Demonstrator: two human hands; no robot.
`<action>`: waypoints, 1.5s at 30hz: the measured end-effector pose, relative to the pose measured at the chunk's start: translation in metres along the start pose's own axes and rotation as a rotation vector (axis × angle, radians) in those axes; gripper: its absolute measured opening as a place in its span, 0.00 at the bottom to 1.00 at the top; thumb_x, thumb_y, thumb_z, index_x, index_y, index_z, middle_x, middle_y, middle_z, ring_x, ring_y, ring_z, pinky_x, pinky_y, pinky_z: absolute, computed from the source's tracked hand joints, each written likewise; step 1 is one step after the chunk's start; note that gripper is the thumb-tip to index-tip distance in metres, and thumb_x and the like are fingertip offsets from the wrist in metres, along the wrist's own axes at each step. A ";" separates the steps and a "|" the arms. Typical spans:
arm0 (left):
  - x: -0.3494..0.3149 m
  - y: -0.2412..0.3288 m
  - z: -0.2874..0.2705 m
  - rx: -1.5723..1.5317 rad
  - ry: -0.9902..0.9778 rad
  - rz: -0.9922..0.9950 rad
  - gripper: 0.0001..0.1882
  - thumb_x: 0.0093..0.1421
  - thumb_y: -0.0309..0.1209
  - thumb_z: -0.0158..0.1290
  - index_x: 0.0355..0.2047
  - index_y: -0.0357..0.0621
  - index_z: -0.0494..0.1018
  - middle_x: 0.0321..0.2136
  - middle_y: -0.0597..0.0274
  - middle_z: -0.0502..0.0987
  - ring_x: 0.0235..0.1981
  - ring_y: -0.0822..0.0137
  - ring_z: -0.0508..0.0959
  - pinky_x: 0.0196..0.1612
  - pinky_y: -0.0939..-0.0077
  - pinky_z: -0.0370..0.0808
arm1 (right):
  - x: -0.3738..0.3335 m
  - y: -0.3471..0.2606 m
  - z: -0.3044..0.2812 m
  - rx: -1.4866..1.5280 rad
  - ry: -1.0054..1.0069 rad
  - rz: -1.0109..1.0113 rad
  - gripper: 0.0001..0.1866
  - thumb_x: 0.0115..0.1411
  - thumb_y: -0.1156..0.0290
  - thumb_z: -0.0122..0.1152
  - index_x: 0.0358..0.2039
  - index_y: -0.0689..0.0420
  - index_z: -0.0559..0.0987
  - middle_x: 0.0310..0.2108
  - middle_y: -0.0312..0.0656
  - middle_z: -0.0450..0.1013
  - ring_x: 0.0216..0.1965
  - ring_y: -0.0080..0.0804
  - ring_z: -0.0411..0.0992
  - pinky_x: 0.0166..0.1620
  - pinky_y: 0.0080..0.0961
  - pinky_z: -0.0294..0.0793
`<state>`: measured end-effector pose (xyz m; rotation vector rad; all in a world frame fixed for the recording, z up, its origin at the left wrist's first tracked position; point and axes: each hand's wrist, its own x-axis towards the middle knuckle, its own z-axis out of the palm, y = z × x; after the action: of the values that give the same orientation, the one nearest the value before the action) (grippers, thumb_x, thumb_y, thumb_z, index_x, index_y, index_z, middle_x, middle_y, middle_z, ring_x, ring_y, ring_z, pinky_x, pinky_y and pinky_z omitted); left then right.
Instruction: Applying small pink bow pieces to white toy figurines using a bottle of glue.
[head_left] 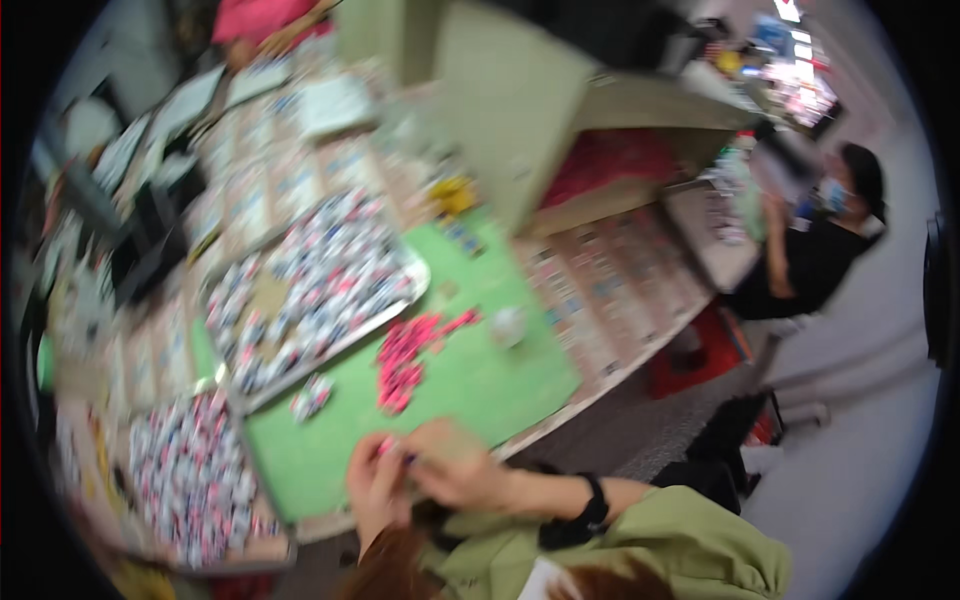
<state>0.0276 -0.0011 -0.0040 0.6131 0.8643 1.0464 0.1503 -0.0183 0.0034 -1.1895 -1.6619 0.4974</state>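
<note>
Over the near edge of a green mat [510, 400], my left hand [372, 487] and my right hand [462, 468] meet with bent fingers. Between them is a small pink and dark piece [388, 447], pinched on the left side; its kind is too blurred to make out. The right fingertips close on its dark part. Just beyond my hands lies a loose pile of small pink pieces [402, 365]. Left of that pile sits a little cluster of white, blue and pink pieces [312, 398].
A metal tray [418, 275] heaped with small white, blue and pink pieces rests across the mat's far left. Another full tray [288, 552] is at lower left. A whitish round thing [508, 326] stands right. Beyond are a beige cabinet [500, 110] and a seated person [835, 245].
</note>
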 end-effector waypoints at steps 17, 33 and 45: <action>-0.001 0.031 -0.023 0.124 0.013 0.094 0.13 0.53 0.24 0.48 0.40 0.38 0.64 0.34 0.64 0.69 0.34 0.75 0.69 0.38 0.83 0.67 | 0.002 -0.006 -0.016 -0.086 0.018 0.015 0.16 0.39 0.82 0.61 0.32 0.62 0.71 0.28 0.46 0.67 0.29 0.37 0.66 0.34 0.25 0.66; 0.048 0.048 -0.046 1.636 0.352 0.422 0.16 0.48 0.26 0.51 0.39 0.38 0.66 0.32 0.54 0.69 0.34 0.61 0.72 0.36 0.75 0.68 | 0.014 0.075 -0.082 0.134 0.378 0.422 0.27 0.49 0.79 0.53 0.49 0.63 0.57 0.46 0.43 0.58 0.48 0.30 0.58 0.48 0.26 0.58; 0.003 0.033 -0.021 -0.240 -0.106 -0.239 0.25 0.51 0.17 0.43 0.50 0.36 0.55 0.39 0.56 0.65 0.35 0.68 0.71 0.39 0.79 0.69 | 0.013 0.021 -0.065 0.909 0.248 0.773 0.23 0.50 0.78 0.51 0.47 0.63 0.58 0.35 0.44 0.67 0.36 0.33 0.69 0.38 0.29 0.71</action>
<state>-0.0053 0.0157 0.0096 0.3495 0.6876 0.8757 0.2177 -0.0115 0.0208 -1.0653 -0.5492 1.3422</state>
